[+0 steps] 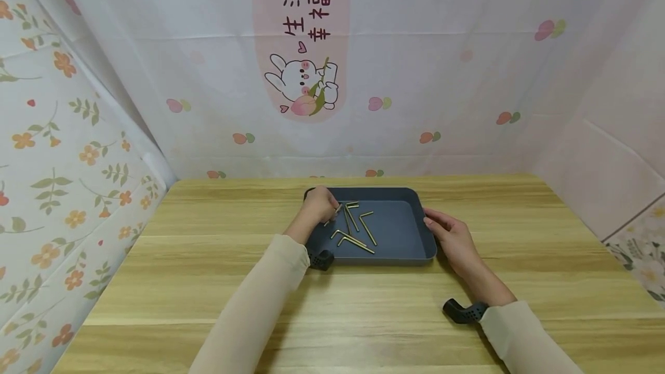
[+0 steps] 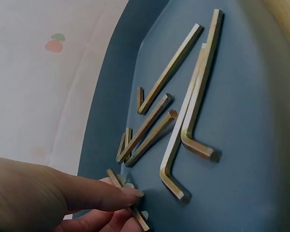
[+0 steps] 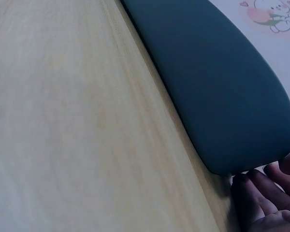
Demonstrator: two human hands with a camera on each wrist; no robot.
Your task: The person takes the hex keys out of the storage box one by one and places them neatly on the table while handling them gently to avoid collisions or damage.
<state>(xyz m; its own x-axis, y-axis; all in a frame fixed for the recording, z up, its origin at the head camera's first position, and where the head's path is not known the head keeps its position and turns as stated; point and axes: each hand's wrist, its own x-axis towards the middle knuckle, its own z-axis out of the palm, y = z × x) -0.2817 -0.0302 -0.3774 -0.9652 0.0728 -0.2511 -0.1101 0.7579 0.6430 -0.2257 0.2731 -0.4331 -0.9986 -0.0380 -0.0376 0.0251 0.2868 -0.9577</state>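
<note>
Inside a grey-blue tray [image 1: 402, 229], several brass-coloured hex keys [image 1: 368, 228] lie loose, L-shaped and partly crossing. My left hand [image 1: 318, 206] is over the tray's left end. In the left wrist view its thumb and fingers pinch one hex key [image 2: 141, 220], whose middle is hidden by the thumb. At the tray's right end wall, my right hand [image 1: 457, 241] grips the tray, thumb near the rim and fingers outside. The right wrist view shows those fingers [image 3: 263, 193] curled at the tray's lower corner.
The tray stands on a wood-grain table [image 1: 384, 316] toward its back edge. Behind it hangs a white curtain [image 1: 447, 74] with fruit prints and a rabbit drawing. A floral cloth [image 1: 67, 189] hangs along the left. Each wrist wears a black camera mount [image 1: 464, 311].
</note>
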